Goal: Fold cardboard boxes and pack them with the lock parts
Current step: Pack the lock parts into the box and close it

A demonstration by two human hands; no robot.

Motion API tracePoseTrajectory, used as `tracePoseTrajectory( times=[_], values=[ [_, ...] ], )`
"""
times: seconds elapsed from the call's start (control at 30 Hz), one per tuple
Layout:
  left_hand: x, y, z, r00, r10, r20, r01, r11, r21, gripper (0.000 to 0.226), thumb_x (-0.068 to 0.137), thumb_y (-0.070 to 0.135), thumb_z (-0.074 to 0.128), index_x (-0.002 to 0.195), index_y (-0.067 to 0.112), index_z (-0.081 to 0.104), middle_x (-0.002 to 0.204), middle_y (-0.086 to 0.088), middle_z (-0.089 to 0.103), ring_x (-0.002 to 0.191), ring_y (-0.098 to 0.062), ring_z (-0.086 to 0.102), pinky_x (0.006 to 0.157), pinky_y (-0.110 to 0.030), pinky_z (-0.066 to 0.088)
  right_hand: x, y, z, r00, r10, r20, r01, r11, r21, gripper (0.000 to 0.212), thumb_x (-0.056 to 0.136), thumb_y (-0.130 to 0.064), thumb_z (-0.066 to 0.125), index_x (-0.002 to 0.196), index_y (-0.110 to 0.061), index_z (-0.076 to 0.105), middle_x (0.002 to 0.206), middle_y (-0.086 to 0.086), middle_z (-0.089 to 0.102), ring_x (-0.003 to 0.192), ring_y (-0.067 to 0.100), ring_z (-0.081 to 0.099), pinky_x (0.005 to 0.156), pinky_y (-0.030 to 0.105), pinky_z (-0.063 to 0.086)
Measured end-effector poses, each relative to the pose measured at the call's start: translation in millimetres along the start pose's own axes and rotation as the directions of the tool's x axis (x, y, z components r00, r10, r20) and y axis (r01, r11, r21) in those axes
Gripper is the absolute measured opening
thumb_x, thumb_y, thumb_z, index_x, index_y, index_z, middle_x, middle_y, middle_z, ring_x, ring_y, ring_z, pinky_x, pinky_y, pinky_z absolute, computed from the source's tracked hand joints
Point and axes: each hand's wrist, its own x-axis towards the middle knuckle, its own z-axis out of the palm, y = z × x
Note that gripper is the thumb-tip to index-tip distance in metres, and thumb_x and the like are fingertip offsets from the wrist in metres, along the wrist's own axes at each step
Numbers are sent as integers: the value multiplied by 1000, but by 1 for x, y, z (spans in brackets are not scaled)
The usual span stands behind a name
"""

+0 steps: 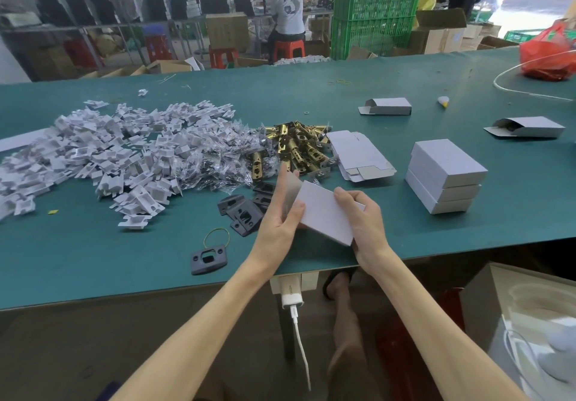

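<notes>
Both my hands hold a small white cardboard box [324, 212] just above the green table's [93, 260] near edge. My left hand [279, 223] grips its left end, thumb on top and index finger raised along the end flap. My right hand [363, 223] grips its right end. Beyond it lie brass latch bolts [299, 146], a stack of flat unfolded boxes [358, 154], dark strike plates [244, 213] and one separate plate [208, 259]. Three closed boxes [445, 176] are stacked to the right.
A wide heap of white plastic inserts [103, 151] and bagged parts [218, 157] covers the left of the table. Two open-ended boxes [388, 106] [530, 128] lie farther right, a red bag [548, 54] at the far corner. People work behind the table.
</notes>
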Motion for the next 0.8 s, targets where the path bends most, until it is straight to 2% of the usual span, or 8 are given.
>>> tracePoseTrajectory(
  times=[0.2, 0.3, 0.37, 0.43, 0.5, 0.57, 0.7, 0.8],
  values=[
    [-4, 3, 2, 996, 58, -66, -54, 997, 62, 81, 106, 24, 59, 161, 54, 6, 148, 52, 32, 135, 10, 48, 106, -14, 45, 0, -1, 1, 1000, 20, -14, -20, 999, 36, 35, 88, -44, 74, 97, -11, 65, 80, -3, 70, 66, 6, 67, 56, 22, 52],
    [-5, 2, 3, 997, 57, -55, -53, 996, 72, 84, 106, 23, 59, 162, 51, 2, 155, 32, 40, 128, 8, 56, 99, -14, 49, -1, 0, 1, 999, 5, -43, -4, 1000, 22, 35, 88, -45, 74, 97, -13, 65, 89, 3, 70, 68, 7, 67, 58, 23, 52],
    [-5, -1, 3, 998, 39, -45, -37, 998, 57, 83, 107, 22, 57, 164, 44, 1, 160, 18, 42, 132, 9, 53, 104, -17, 48, -1, 0, 1, 999, 4, -48, -3, 1000, 15, 36, 87, -46, 75, 98, -13, 65, 91, 5, 70, 68, 7, 67, 58, 23, 53],
    [-5, -4, 3, 999, 26, -32, -23, 997, 80, 74, 108, 20, 55, 165, 36, 11, 160, 19, 43, 138, 8, 47, 111, -21, 44, -1, -1, 1, 999, 8, -50, -7, 1000, 20, 38, 86, -46, 75, 100, -12, 65, 91, 6, 69, 66, 6, 67, 57, 22, 52],
    [-4, -7, 1, 1000, 18, -18, -16, 993, 115, 57, 109, 23, 53, 162, 30, 32, 151, 33, 46, 137, 13, 44, 114, -25, 41, -1, -1, 1, 998, 2, -57, -2, 1000, 2, 39, 86, -47, 76, 100, -13, 65, 93, 6, 69, 67, 6, 67, 56, 21, 52],
    [-2, -7, 0, 999, -27, -23, 28, 999, 36, 47, 110, 29, 50, 156, 25, 45, 139, 40, 54, 129, 11, 52, 112, -32, 46, -1, 0, 1, 998, -9, -58, 8, 1000, -17, 36, 86, -46, 76, 98, -14, 65, 92, 5, 69, 68, 6, 67, 57, 21, 52],
    [-1, -4, -4, 986, -154, -66, 139, 972, -187, 45, 102, 45, 55, 142, 27, 64, 143, 16, 63, 132, -19, 59, 114, -53, 46, -2, 0, 1, 999, -11, -51, 10, 999, -36, 36, 86, -47, 76, 98, -15, 66, 91, 3, 68, 67, 5, 68, 56, 19, 51],
    [1, -6, -8, 975, -214, -52, 191, 938, -289, 43, 96, 42, 62, 136, 26, 69, 136, 5, 70, 121, -21, 65, 104, -46, 55, -3, 0, 1, 999, -24, -36, 22, 998, -56, 34, 86, -48, 76, 96, -17, 67, 93, 3, 68, 73, 9, 68, 58, 21, 52]
  ],
)
